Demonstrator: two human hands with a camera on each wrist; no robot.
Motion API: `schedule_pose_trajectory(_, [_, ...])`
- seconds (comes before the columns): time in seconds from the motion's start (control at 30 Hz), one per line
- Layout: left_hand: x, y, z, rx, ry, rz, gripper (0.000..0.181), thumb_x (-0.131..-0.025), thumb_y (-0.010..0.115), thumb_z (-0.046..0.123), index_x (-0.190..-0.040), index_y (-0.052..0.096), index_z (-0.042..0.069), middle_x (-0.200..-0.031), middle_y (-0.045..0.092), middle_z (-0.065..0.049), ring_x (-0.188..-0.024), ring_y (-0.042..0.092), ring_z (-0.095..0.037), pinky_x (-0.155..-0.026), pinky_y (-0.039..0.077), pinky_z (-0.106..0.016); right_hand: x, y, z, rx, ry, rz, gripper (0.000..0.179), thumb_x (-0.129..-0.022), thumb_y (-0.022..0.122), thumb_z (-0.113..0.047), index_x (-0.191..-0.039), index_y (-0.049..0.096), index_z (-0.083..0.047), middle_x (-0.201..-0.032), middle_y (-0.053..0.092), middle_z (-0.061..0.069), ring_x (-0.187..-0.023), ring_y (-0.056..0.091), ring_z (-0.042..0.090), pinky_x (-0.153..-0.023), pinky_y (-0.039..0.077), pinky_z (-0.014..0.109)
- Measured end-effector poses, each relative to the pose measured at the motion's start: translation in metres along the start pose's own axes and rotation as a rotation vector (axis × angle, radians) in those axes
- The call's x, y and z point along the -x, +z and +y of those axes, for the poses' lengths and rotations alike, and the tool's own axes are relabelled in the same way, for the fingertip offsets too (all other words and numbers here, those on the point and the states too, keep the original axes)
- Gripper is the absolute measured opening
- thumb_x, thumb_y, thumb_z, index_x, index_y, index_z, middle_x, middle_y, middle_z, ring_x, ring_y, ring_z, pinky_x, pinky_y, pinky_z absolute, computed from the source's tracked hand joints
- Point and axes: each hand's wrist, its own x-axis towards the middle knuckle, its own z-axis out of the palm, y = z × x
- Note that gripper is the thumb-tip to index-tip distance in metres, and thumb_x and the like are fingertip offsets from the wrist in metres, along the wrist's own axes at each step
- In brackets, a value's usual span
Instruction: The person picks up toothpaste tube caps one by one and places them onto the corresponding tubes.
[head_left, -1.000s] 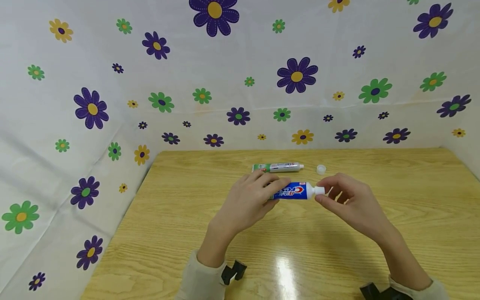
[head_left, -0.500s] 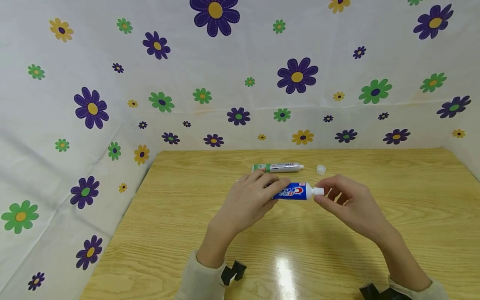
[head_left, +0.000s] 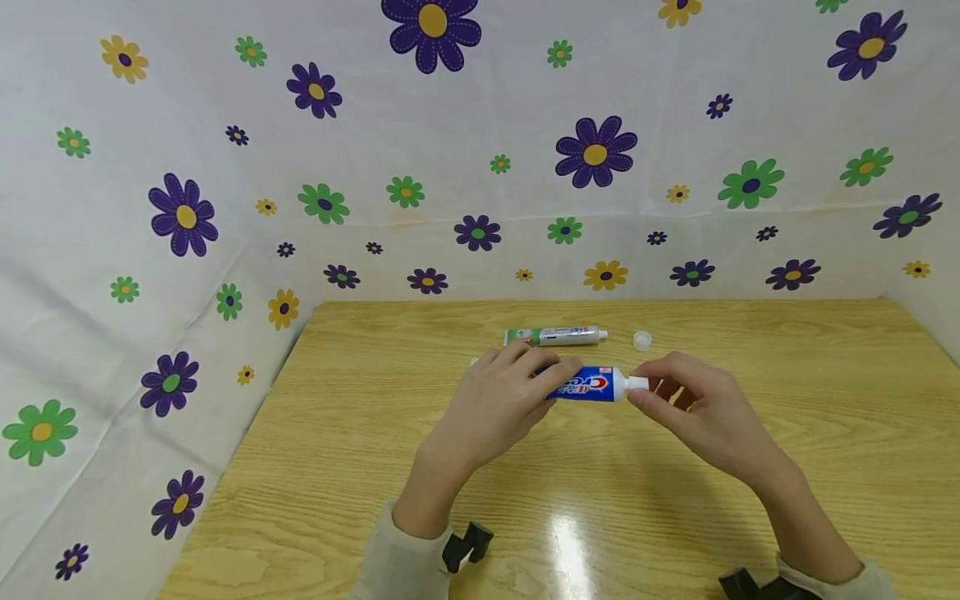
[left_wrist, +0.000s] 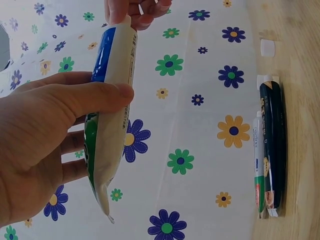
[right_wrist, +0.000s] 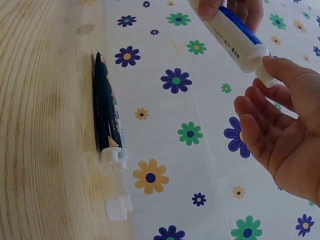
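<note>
A blue and white Crest toothpaste tube [head_left: 592, 384] lies sideways in the grip of my left hand [head_left: 487, 408], thumb and fingers around its body. In the left wrist view, its flat end points down below the hand. The white cap [head_left: 638, 382] at its other end is pinched between the thumb and forefinger of my right hand [head_left: 708, 412]. The right hand's other fingers are loosely bent, as the right wrist view shows. Behind the held tube, a green and silver toothpaste tube [head_left: 566, 335] rests on the table, partly covered by the left hand.
A loose white cap [head_left: 642, 340] is on the wooden table [head_left: 337, 467] near the green tube's tip. Both wrist views show a dark toothpaste tube [right_wrist: 106, 107] beside the green one; hands hide it from the head camera. A flower-patterned cloth [head_left: 450, 108] encloses the table's back and sides.
The right hand stays at the cap with only slight shifts. The left hand and the Crest tube have barely moved; other things lie as before.
</note>
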Motion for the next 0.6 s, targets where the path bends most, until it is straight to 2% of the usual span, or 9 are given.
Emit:
schedule_pose_trajectory(0.4, [0.0010, -0.0014, -0.0004, -0.005, -0.003, 0.001, 0.048, -0.086, 0.080, 0.023, -0.131, 0.063, 0.022, -0.122, 0.068, -0.001, -0.116, 0.062, -0.029, -0.094, 0.055, -0.045, 0.0009, 0.0025, 0.0028, -0.009, -0.016, 0.000, 0.018, -0.090, 0.071, -0.001, -0.102, 0.072, -0.014, -0.084, 0.062, -0.008, -0.068, 0.056, 0.007, -0.055, 0.050, 0.022])
schedule_pose_trajectory(0.6, [0.0014, -0.0019, -0.0022, -0.014, -0.006, 0.008, 0.045, -0.088, 0.078, 0.024, -0.130, 0.064, 0.022, -0.121, 0.068, -0.001, -0.115, 0.062, -0.027, -0.093, 0.055, -0.043, 0.0002, 0.0072, 0.0034, 0.010, -0.023, 0.040, 0.025, -0.088, 0.072, 0.001, -0.111, 0.066, -0.007, -0.090, 0.064, -0.004, -0.070, 0.058, 0.007, -0.056, 0.051, 0.022])
